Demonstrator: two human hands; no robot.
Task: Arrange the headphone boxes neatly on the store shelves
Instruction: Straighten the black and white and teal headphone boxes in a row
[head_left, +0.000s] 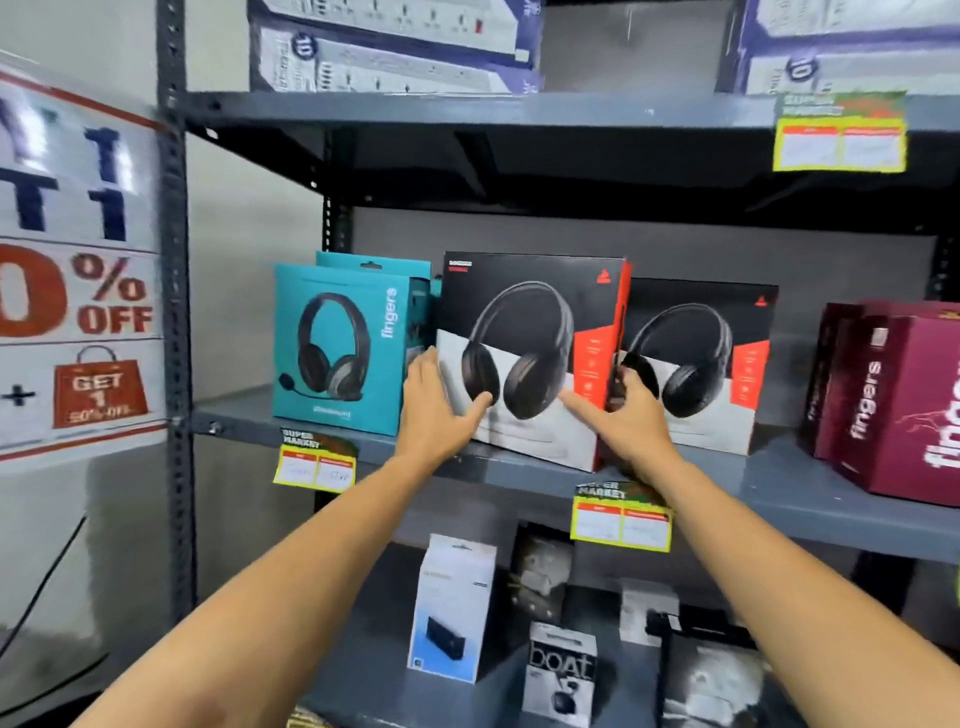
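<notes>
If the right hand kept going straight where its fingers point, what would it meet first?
The right hand already rests on the front black headphone box; pushing on would likely press that box's face, though depth is unclear.

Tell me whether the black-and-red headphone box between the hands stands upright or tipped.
Upright but skewed. The headphone box stands on the shelf, its front angled leftward, unlike the matching box behind it.

Both hands on black-white-red cardboard headphone box (530, 358) on grey metal shelf (779, 483) — left hand (434, 405) at its left edge, right hand (631, 415) at right edge. Teal headset box (337, 348) just beside; matching black box (701, 364) behind right.
</notes>
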